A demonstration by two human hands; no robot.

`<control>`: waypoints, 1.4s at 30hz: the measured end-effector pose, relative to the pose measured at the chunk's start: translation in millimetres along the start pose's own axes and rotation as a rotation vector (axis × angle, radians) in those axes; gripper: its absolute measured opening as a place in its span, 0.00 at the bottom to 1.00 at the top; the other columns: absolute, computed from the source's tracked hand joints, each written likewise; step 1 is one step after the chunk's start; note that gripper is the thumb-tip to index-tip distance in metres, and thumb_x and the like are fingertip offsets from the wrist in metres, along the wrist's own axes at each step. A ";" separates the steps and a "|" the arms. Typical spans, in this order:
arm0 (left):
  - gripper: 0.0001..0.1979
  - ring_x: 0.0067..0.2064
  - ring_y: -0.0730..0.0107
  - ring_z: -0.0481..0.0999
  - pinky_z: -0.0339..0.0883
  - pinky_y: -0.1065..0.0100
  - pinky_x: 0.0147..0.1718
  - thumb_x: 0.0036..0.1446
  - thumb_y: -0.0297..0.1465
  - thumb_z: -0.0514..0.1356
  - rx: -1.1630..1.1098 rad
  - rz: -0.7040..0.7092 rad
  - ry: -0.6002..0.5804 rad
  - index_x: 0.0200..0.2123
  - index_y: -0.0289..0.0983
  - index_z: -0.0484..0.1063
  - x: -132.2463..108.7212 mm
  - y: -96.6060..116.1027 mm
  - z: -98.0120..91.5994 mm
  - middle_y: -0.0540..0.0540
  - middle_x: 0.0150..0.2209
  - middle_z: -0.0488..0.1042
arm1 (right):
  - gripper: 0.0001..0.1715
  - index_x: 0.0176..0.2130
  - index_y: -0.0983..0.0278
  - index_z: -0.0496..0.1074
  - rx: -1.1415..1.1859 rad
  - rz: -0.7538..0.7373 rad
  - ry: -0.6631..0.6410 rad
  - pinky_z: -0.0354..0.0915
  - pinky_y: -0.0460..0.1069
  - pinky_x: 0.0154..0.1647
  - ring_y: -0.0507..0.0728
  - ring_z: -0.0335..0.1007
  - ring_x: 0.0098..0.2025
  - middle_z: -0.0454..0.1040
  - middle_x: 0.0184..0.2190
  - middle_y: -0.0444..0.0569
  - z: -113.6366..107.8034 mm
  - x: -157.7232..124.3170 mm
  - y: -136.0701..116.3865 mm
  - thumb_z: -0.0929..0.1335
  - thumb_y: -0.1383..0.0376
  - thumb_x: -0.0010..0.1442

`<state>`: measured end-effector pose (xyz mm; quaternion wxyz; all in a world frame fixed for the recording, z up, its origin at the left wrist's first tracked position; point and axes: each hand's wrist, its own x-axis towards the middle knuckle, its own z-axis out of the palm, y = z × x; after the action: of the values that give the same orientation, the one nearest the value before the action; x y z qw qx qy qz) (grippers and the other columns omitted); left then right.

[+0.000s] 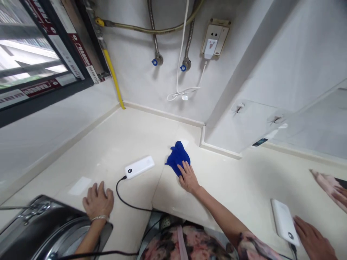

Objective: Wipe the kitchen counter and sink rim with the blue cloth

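Observation:
A crumpled blue cloth (177, 157) lies on the pale countertop (135, 126) near the middle of the view. My right hand (188, 177) rests on its lower right edge, fingers apart and pressing it against the surface. To the left, my left hand (98, 201) lies palm down with spread fingers on the counter beside the stove, holding nothing. Between my hands sits a white power bank (139, 167) with a black cable plugged into its left end.
A metal gas stove (62, 231) stands at the lower left. Another white power bank (285, 221) lies at the lower right, beside another person's hand (314, 238). A yellow pipe (114, 77) and a plugged-in charger (210, 48) are along the back wall.

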<state>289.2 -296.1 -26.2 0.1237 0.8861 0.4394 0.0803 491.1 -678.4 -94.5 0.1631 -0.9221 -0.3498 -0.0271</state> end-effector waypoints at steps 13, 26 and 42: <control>0.33 0.74 0.39 0.58 0.50 0.41 0.75 0.67 0.41 0.47 -0.160 0.045 -0.099 0.63 0.25 0.74 42.2 -4.3 -3.1 0.23 0.69 0.64 | 0.38 0.75 0.61 0.62 0.037 0.247 -0.204 0.47 0.62 0.80 0.66 0.46 0.80 0.51 0.79 0.57 -30.4 116.1 -16.2 0.67 0.65 0.70; 0.30 0.68 0.50 0.71 0.66 0.48 0.70 0.64 0.49 0.50 -0.501 0.484 -0.215 0.55 0.41 0.81 112.8 78.6 -14.7 0.41 0.66 0.73 | 0.40 0.73 0.69 0.65 0.331 0.260 -0.057 0.51 0.71 0.77 0.73 0.48 0.79 0.58 0.75 0.65 4.1 147.8 -26.1 0.67 0.64 0.65; 0.29 0.72 0.54 0.67 0.66 0.51 0.72 0.75 0.43 0.46 -0.261 1.160 -0.326 0.70 0.40 0.70 154.5 183.5 68.0 0.40 0.71 0.67 | 0.40 0.75 0.66 0.59 -0.078 0.022 0.411 0.62 0.68 0.75 0.65 0.53 0.78 0.62 0.73 0.60 17.1 -29.4 25.8 0.60 0.75 0.67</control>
<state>538.3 -289.8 -32.8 0.2326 0.9592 -0.1522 0.0513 484.7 -709.8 -122.8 0.1956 -0.9066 -0.2977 -0.2265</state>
